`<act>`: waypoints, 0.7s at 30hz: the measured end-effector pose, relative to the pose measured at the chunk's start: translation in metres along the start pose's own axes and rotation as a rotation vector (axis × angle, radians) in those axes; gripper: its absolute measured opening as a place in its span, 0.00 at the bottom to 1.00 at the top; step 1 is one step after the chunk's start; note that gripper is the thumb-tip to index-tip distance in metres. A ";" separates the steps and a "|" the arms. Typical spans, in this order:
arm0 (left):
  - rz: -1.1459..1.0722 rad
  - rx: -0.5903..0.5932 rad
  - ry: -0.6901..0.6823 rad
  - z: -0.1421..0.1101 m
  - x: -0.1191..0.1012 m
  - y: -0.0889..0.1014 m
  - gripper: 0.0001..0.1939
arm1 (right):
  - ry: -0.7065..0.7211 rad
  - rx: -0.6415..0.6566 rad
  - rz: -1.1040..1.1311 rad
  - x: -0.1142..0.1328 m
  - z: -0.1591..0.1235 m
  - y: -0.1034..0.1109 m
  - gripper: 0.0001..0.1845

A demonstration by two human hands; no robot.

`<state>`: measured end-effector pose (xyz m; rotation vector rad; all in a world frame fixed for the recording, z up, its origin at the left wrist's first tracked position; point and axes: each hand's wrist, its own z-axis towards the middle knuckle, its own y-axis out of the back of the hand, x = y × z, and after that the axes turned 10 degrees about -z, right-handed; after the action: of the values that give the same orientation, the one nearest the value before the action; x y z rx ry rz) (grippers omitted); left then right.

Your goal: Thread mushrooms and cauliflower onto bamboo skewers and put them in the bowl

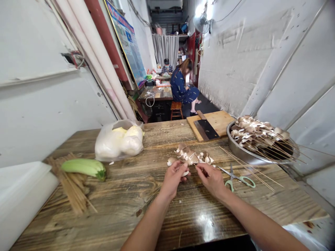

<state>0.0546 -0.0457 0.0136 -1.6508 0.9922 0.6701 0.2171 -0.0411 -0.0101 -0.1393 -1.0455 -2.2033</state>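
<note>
My left hand (174,177) is closed on a piece of oyster mushroom, whose pale edge (185,173) shows between the fingers. Close beside it, my right hand (211,178) pinches a thin bamboo skewer, of which only a short bit shows between the hands. Just beyond my fingertips lies a small pile of brown-capped oyster mushrooms (187,153) on the wooden table (125,205). Green-handled scissors (237,177) lie partly spread to the right of my right hand. Several loose bamboo skewers (251,170) lie beyond the scissors.
A metal basin (242,151) at right holds skewered mushrooms (255,130), sticks jutting out. Behind lies a cleaver (205,129) on a cutting board (218,120). At left are a plastic bag (107,143), green squash (81,167) and skewer bundle (73,190). A person (180,83) sits farther back.
</note>
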 end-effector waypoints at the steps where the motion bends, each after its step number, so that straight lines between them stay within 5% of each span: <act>1: 0.003 0.001 0.000 0.000 0.000 0.000 0.22 | 0.003 0.003 0.001 0.000 0.000 0.000 0.07; 12: 0.054 0.019 -0.016 0.000 0.000 0.000 0.18 | 0.037 -0.001 0.008 0.002 0.000 0.000 0.06; 21: 0.007 -0.095 -0.045 0.003 -0.008 0.004 0.20 | 0.080 0.012 0.006 0.004 0.000 0.002 0.07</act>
<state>0.0469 -0.0408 0.0170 -1.7079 0.9469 0.7662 0.2152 -0.0435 -0.0076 -0.0483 -1.0133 -2.1784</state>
